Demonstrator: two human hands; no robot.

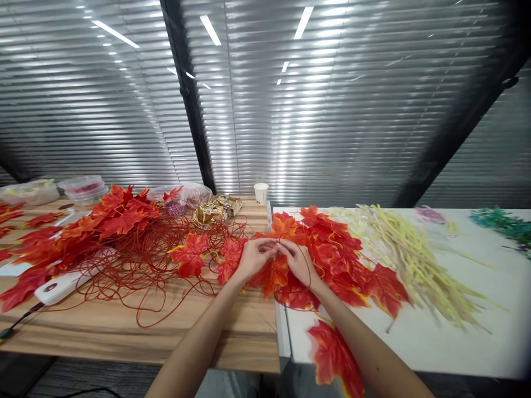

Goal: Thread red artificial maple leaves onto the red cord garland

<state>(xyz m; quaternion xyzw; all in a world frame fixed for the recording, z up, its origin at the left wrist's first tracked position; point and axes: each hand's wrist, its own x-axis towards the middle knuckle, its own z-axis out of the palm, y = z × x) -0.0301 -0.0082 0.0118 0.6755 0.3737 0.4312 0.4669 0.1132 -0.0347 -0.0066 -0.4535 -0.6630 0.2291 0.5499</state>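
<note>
Both hands meet over the join between two worktops, the left hand (258, 256) and the right hand (296, 260) each closed in a thumb-and-finger pinch. They appear to grip a thin red cord (309, 270), though the pinched bit is too small to make out; a loop of it crosses the right hand. The cord should be light, limp and easily snagged, best taken close to its working end with the fingertips.

Under and beside the hands lie red and orange leaves (334, 257), probably light, soft and bendable; the stems look a surer hold than the thin lobes, which might crease. One lower leaf (334, 354) hangs past the front edge of the white worktop (398, 351).

Farther left, a loose tangle of cord (145, 251) spreads over the wooden worktop (244, 337); to the right lie pale yellow stems (410, 254).
</note>
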